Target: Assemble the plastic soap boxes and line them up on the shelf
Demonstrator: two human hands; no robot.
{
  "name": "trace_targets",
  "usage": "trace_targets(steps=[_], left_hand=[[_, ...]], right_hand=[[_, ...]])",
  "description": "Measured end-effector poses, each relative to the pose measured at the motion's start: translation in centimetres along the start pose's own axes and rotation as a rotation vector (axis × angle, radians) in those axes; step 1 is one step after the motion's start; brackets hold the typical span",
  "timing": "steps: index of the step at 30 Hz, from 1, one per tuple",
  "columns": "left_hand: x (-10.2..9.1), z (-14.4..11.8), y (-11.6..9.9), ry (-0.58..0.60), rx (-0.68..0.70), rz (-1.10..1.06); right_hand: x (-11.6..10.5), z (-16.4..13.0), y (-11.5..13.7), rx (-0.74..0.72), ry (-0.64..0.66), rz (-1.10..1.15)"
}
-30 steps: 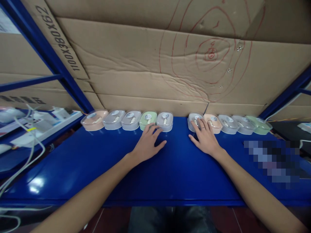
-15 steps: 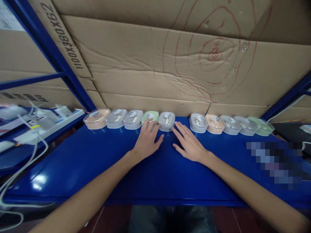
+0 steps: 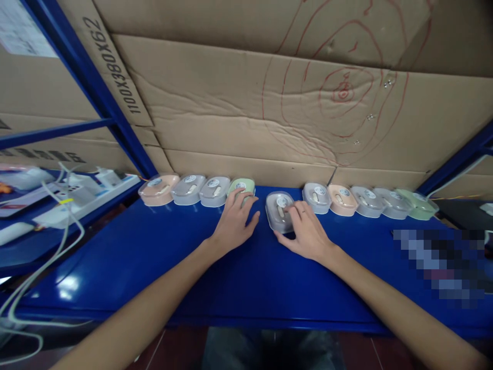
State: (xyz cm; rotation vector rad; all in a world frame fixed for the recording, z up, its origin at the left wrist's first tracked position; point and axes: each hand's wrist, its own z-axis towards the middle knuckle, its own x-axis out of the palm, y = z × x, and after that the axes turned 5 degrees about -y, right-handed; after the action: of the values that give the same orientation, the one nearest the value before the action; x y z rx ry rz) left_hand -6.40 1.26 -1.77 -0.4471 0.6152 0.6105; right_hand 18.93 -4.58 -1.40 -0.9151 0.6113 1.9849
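Note:
A row of small boxed mice in clear plastic cases lines the back of the blue shelf [image 3: 154, 257]. My left hand [image 3: 234, 223] lies flat with its fingertips on the pale green case [image 3: 242, 186]. My right hand [image 3: 304, 234] grips a grey case [image 3: 278, 209] that sits in front of the row, toward me. To the left of the green one stand two grey cases [image 3: 200, 188] and an orange case [image 3: 158, 189]. Right of the gap the row continues with a grey case [image 3: 316, 197], an orange case [image 3: 341, 199], more grey ones and a green case [image 3: 418, 204].
Creased cardboard [image 3: 269, 113] with red scribbled rings forms the wall behind the row. Blue rack posts [image 3: 96, 92] frame both sides. A white power strip with cables [image 3: 73, 198] lies on the neighbouring shelf at left. A blurred patch [image 3: 442, 262] covers the right of the shelf.
My right hand moved left from the right-hand group, took the grey case beside the green one and pulled it out of the row toward me. My left hand stayed put.

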Motion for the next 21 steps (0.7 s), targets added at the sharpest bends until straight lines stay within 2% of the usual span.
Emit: trace_targets(steps=[3, 7, 9, 13, 15, 18, 21], left_hand=[[-0.2, 0.1, -0.1, -0.010, 0.010, -0.063], [-0.4, 0.1, -0.4, 0.046, 0.021, -0.186], [-0.5, 0.0, -0.5, 0.116, -0.007, -0.248], [-0.5, -0.3, -0.7, 0.326, -0.060, -0.379], [-0.4, -0.4, -0.9, 0.434, -0.071, -0.443], [-0.3, -0.7, -1.2, 0.553, -0.101, -0.469], [-0.3, -0.8, -1.7, 0.587, -0.128, -0.434]], right_hand=[[0.2, -1.2, -0.4, 0.072, -0.078, 0.065], [0.6, -1.8, -0.8, 0.161, -0.060, 0.130], [0.1, -1.6, -0.9, 0.131, -0.018, 0.189], [-1.6, -1.1, -1.6, -0.062, 0.078, 0.407], [-2.3, -0.8, -1.7, -0.111, 0.113, 0.523], [-2.6, -0.7, -1.5, -0.097, 0.152, 0.665], [-2.2, -1.0, -1.0, -0.043, 0.125, 0.648]])
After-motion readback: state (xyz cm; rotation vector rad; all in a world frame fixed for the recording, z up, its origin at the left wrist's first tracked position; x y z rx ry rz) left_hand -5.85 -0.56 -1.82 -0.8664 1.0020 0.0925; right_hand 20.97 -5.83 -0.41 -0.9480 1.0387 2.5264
